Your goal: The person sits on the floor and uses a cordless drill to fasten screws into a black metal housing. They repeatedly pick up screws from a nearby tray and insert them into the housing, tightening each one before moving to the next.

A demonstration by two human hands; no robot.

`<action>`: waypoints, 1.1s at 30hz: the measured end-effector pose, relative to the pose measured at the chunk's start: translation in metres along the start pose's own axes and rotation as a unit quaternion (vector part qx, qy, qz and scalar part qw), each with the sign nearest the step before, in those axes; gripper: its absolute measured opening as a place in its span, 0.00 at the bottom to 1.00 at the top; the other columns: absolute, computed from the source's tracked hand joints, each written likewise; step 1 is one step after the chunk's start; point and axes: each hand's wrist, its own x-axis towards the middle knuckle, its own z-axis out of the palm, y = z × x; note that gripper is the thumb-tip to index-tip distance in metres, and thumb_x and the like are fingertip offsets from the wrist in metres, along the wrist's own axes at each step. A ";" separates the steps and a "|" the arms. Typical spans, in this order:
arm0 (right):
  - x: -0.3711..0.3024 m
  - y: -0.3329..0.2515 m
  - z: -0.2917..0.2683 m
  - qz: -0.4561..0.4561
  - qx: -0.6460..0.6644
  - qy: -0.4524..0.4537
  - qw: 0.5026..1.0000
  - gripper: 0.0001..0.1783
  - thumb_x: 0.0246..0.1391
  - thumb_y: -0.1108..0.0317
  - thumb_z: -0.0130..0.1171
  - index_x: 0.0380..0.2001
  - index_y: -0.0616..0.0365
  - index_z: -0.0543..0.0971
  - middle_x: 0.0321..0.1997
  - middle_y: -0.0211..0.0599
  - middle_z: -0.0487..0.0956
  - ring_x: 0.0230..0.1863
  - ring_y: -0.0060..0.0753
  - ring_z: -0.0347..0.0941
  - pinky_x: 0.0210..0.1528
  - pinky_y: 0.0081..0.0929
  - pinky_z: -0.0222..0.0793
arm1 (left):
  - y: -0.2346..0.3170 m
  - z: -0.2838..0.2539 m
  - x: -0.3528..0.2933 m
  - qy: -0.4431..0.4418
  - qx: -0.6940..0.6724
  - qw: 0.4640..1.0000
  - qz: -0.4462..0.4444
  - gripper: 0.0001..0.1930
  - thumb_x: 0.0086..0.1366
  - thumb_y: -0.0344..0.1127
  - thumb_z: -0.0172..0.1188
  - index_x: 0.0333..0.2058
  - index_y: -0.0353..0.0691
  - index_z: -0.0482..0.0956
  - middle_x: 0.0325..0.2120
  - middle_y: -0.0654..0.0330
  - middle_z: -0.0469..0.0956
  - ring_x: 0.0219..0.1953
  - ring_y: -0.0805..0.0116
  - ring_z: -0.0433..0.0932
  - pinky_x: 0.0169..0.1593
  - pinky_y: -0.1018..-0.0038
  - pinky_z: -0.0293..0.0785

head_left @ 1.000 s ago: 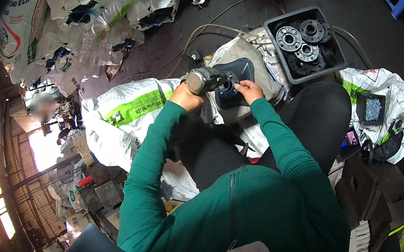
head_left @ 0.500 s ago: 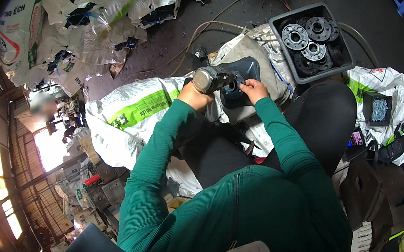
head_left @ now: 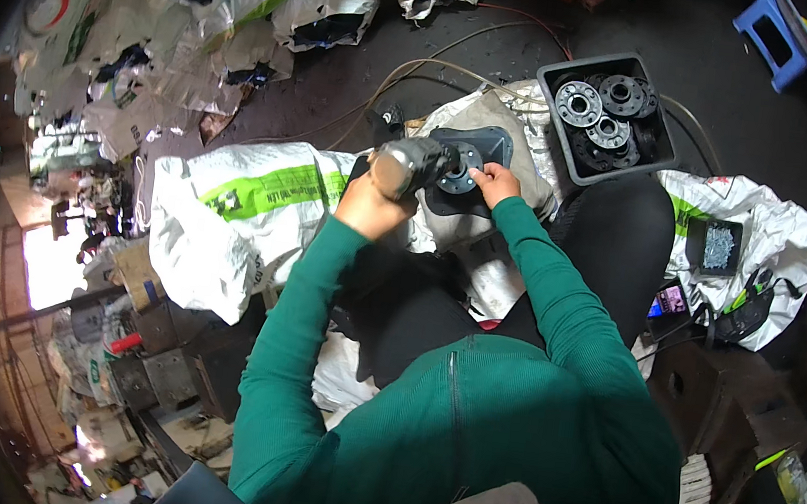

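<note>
My left hand (head_left: 366, 209) grips a grey power tool (head_left: 412, 165), its nose pointing right onto a round metal flange (head_left: 457, 175). The flange sits on a dark plastic part (head_left: 481, 151) that lies over a sack on my lap. My right hand (head_left: 496, 183) rests on that flange and dark part, fingers pressing on its right side. Both my sleeves are green.
A black crate (head_left: 556, 79) of several round metal flanges stands just beyond my right hand. White sacks (head_left: 227, 210) lie to the left and right (head_left: 779, 228). A small tray of screws (head_left: 719, 247), a phone (head_left: 669, 301), cables and a blue stool (head_left: 778, 36) are on the right.
The view has shifted slightly; both hands stay on the tool and the flange, with the tool pressed a little closer to the part.
</note>
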 end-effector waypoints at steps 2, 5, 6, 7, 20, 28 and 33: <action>-0.002 -0.005 -0.005 -0.010 -0.031 0.015 0.999 0.20 0.45 0.50 0.62 0.26 0.60 0.77 0.22 0.37 0.76 0.26 0.37 0.72 0.33 0.30 0.66 | 0.003 -0.010 -0.040 -0.002 0.101 0.985 0.139 0.23 0.46 0.33 0.60 0.45 0.43 0.72 0.34 0.49 0.77 0.39 0.53 0.77 0.42 0.65 0.73; -0.018 -0.030 -0.022 -0.092 0.015 0.016 0.995 0.23 0.43 0.51 0.64 0.30 0.65 0.77 0.23 0.38 0.76 0.26 0.28 0.70 0.33 0.29 0.66 | 0.008 0.010 -0.126 -0.060 0.022 0.998 0.005 0.31 0.47 0.31 0.60 0.53 0.46 0.65 0.40 0.48 0.74 0.43 0.51 0.74 0.45 0.64 0.72; -0.026 -0.045 -0.031 -0.121 0.017 -0.003 0.992 0.22 0.46 0.53 0.63 0.31 0.65 0.77 0.23 0.33 0.75 0.26 0.26 0.69 0.31 0.26 0.66 | 0.008 0.021 -0.156 -0.109 -0.010 0.989 -0.098 0.33 0.47 0.29 0.61 0.55 0.45 0.64 0.46 0.47 0.71 0.48 0.51 0.71 0.50 0.64 0.70; -0.037 -0.061 -0.039 -0.099 0.091 -0.061 0.989 0.20 0.49 0.56 0.62 0.34 0.64 0.76 0.22 0.27 0.74 0.26 0.20 0.68 0.30 0.20 0.64 | 0.006 0.033 -0.180 -0.122 0.004 0.989 -0.082 0.35 0.47 0.30 0.61 0.56 0.47 0.61 0.47 0.47 0.70 0.48 0.51 0.72 0.49 0.64 0.70; -0.220 -0.167 0.158 -0.591 -0.184 -0.466 0.632 0.13 0.43 0.65 0.62 0.35 0.54 0.77 0.33 0.41 0.74 0.33 0.47 0.73 0.33 0.37 0.70 | 0.010 0.022 -0.276 -0.097 0.004 0.995 0.004 0.35 0.51 0.38 0.59 0.59 0.43 0.58 0.47 0.55 0.69 0.51 0.54 0.66 0.51 0.60 0.62; -0.208 -0.103 0.216 -0.452 -0.503 -0.570 0.467 0.14 0.49 0.61 0.54 0.40 0.47 0.78 0.38 0.40 0.79 0.39 0.46 0.75 0.42 0.38 0.71 | -0.143 -0.148 -0.259 0.501 -0.154 0.850 -0.052 0.19 0.59 0.34 0.55 0.49 0.37 0.71 0.29 0.61 0.79 0.30 0.77 0.76 0.36 0.79 0.72; -0.211 -0.129 0.202 -0.432 -0.282 -0.594 0.617 0.12 0.52 0.62 0.54 0.39 0.53 0.78 0.38 0.41 0.79 0.38 0.43 0.75 0.41 0.34 0.71 | -0.306 -0.180 -0.123 0.305 0.105 0.877 -0.355 0.18 0.54 0.39 0.56 0.44 0.42 0.76 0.44 0.49 0.75 0.48 0.52 0.73 0.50 0.63 0.70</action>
